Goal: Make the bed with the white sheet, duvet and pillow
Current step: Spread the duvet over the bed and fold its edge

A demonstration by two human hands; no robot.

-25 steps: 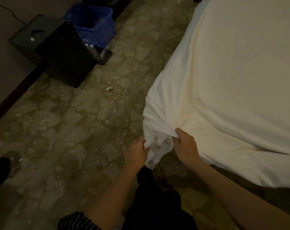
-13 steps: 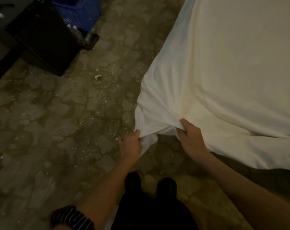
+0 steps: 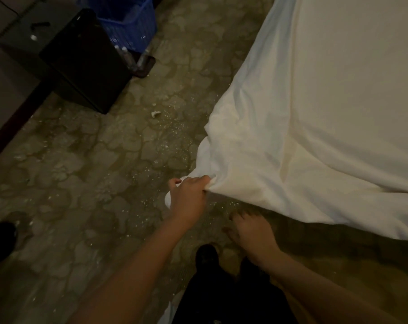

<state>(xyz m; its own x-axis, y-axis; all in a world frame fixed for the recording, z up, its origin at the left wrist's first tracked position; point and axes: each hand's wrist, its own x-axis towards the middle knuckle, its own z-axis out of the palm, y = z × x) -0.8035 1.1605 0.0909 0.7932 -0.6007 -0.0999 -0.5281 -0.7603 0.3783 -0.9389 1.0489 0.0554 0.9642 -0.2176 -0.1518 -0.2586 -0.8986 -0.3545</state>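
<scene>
Head view: white sheet, speckled floor, black cabinet beside blue basket

Dim, warm light; soft, grainy picture, edges bowed by the wide lens, deep shadows at left.

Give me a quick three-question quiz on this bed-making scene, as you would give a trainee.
1. True or false: the right hand grips the sheet.
2. Which hand holds the sheet's corner?
3. The basket by the cabinet is: A red, B blue, C green.

Key: 1 false, the right hand holds nothing; 2 the left hand; 3 B.
</scene>
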